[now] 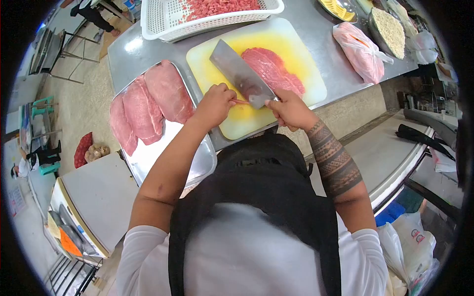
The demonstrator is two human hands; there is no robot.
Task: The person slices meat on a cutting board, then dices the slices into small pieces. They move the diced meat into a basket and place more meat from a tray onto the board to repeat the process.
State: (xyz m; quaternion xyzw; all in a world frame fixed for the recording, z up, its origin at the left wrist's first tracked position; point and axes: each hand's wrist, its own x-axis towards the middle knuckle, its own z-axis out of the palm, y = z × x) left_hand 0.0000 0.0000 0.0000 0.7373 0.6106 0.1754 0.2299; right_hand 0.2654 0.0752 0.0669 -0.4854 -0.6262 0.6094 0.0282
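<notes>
My right hand [292,109] is closed around the handle of a cleaver [238,69]. Its broad blade lies slantwise over a white and yellow cutting board [306,54]. My left hand [216,104] pinches a thin strip of meat [240,101], whose far end meets the blade near the handle. A flat slab of raw meat [274,71] rests on the board, partly behind the cleaver. To the left, several large cuts of raw meat [170,92] lie in a metal tray [173,140], partly covered by my left forearm.
At the back of the metal table [129,61] stands a white perforated basket [212,25] of diced meat. On the right are a tied pink plastic bag [359,54], a bowl of pale grated or chopped food [388,33] and a bowl of yellow slices [338,10].
</notes>
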